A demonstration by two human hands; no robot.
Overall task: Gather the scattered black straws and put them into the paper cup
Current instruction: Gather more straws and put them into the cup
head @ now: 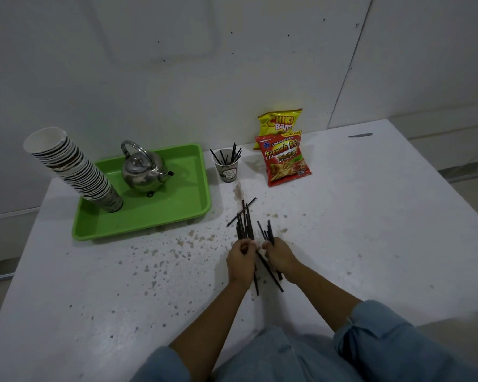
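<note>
A paper cup [228,172] stands upright on the white table, just right of the green tray, with several black straws [232,154] sticking out of it. In the middle of the table my left hand [240,261] is closed around a bundle of black straws [244,223] that fans away from me. Right beside it, my right hand [280,257] grips a second, smaller bunch of straws [268,231]. The lower ends of the straws [269,274] poke out below and between both hands, resting on the table.
A green tray [182,213] at the left holds a metal kettle [141,170] and a leaning stack of paper cups [75,166]. Two snack bags, red [284,161] and yellow [280,124], lean near the wall behind the cup. The white table [370,216] is speckled with brown stains.
</note>
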